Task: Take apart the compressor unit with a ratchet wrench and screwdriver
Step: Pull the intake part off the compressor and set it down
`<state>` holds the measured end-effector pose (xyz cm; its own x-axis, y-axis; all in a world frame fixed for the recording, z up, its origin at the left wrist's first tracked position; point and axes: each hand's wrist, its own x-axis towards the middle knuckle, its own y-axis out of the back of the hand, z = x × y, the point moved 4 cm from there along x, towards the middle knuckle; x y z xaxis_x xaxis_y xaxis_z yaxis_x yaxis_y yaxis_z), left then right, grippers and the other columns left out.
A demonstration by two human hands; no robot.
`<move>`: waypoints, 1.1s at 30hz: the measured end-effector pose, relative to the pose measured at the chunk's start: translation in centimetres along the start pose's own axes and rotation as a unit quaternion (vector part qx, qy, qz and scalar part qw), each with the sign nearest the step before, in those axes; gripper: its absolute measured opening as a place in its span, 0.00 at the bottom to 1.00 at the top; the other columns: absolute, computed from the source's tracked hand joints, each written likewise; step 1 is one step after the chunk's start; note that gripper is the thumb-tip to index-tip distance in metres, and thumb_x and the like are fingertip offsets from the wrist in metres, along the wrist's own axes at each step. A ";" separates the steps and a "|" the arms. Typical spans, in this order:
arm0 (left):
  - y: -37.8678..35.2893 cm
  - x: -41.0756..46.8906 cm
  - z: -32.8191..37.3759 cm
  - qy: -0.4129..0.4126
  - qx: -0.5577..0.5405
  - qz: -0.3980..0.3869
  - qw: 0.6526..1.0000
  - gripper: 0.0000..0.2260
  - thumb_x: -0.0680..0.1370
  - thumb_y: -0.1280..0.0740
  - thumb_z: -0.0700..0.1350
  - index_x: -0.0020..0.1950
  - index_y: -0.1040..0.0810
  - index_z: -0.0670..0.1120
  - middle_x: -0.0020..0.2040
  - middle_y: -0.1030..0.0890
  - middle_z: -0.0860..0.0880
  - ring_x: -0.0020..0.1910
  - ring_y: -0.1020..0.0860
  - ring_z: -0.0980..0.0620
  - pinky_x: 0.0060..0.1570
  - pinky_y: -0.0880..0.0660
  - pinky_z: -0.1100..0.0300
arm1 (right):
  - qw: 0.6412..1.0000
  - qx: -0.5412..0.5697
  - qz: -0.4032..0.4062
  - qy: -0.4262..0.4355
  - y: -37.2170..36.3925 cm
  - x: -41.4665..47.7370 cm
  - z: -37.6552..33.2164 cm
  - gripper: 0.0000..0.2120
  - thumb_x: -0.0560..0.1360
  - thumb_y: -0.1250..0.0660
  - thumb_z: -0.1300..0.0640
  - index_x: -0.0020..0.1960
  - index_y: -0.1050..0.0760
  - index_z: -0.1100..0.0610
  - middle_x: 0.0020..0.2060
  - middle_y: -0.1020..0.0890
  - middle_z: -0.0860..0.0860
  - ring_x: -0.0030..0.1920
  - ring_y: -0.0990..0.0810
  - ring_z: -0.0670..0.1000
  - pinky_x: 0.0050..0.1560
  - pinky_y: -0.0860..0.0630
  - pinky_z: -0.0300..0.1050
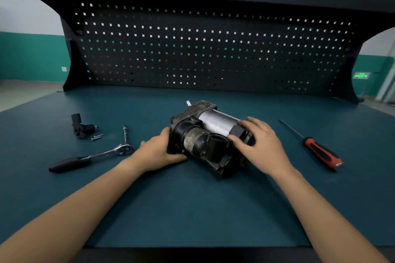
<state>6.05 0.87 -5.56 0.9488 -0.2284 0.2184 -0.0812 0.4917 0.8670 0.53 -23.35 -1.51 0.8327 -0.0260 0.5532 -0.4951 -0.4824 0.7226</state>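
A: Hands?
B: Left hand (159, 151) is gripping the compressor unit (205, 136) at its left end; right hand (258, 143) is clasping its right end, fingers spread.
A: Tools?
B: Ratchet wrench (94, 156) is lying on the tabletop (192, 209) left of the left hand; screwdriver (316, 149) is lying right of the right hand.

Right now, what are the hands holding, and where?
The compressor unit: left hand grips its left end, right hand its right end.

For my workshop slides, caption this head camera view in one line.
Left hand and right hand hold the compressor unit on the bench; ratchet wrench lies to its left, screwdriver to its right.
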 end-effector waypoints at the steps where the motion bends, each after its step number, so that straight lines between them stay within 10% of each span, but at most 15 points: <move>1: -0.3 0.0 0.3 0.005 -0.017 0.016 1.000 0.37 0.69 0.28 0.58 0.71 0.41 0.47 0.64 0.25 0.48 0.64 0.29 0.45 0.63 0.34 0.46 | 1.000 -0.010 -0.002 0.007 0.0 0.1 0.1 0.26 0.71 0.34 0.42 0.66 0.28 0.53 0.69 0.32 0.52 0.70 0.38 0.52 0.69 0.43 0.42; 14: 2.6 0.4 2.1 -0.053 0.036 0.135 0.989 0.41 0.63 0.31 0.61 0.72 0.40 0.50 0.53 0.18 0.49 0.57 0.23 0.44 0.64 0.37 0.50 | 1.000 0.001 0.015 0.021 0.6 0.0 1.5 0.23 0.71 0.30 0.48 0.63 0.24 0.53 0.59 0.22 0.51 0.60 0.26 0.52 0.57 0.36 0.39; 18: 5.8 0.3 4.0 -0.096 -0.027 0.172 0.980 0.44 0.55 0.42 0.66 0.68 0.30 0.50 0.54 0.18 0.50 0.57 0.22 0.46 0.60 0.30 0.51 | 0.990 0.126 0.029 -0.048 0.8 -0.4 2.1 0.04 0.70 0.32 0.50 0.44 0.20 0.42 0.32 0.20 0.34 0.38 0.24 0.31 0.37 0.33 0.26; 22: 6.8 0.7 4.5 -0.096 -0.084 0.164 0.978 0.41 0.55 0.35 0.65 0.67 0.27 0.50 0.55 0.18 0.51 0.59 0.24 0.51 0.62 0.31 0.55 | 0.983 0.168 0.029 -0.072 0.6 -0.3 2.1 0.17 0.72 0.32 0.49 0.25 0.28 0.49 0.20 0.27 0.38 0.24 0.30 0.35 0.25 0.37 0.30; 27: 6.8 2.8 4.7 -0.082 -0.199 0.158 0.964 0.32 0.62 0.22 0.52 0.64 0.25 0.47 0.47 0.20 0.55 0.53 0.23 0.59 0.54 0.32 0.67 | 0.971 0.213 0.036 -0.107 0.5 -0.1 2.6 0.22 0.70 0.35 0.42 0.24 0.28 0.55 0.17 0.31 0.43 0.21 0.33 0.41 0.22 0.41 0.35; 33: 4.9 6.9 8.0 -0.080 -0.360 0.184 0.911 0.16 0.70 0.25 0.44 0.57 0.22 0.48 0.46 0.20 0.56 0.50 0.21 0.56 0.57 0.25 0.56 | 0.948 0.236 -0.008 -0.215 0.3 0.0 4.5 0.24 0.76 0.44 0.40 0.32 0.27 0.56 0.26 0.25 0.44 0.32 0.26 0.44 0.31 0.32 0.36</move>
<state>9.74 -4.98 3.76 0.8362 -0.0289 0.5476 -0.1080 0.9704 0.2161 1.53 -27.41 -3.12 0.9134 -0.3214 0.2498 -0.4003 -0.8207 0.4077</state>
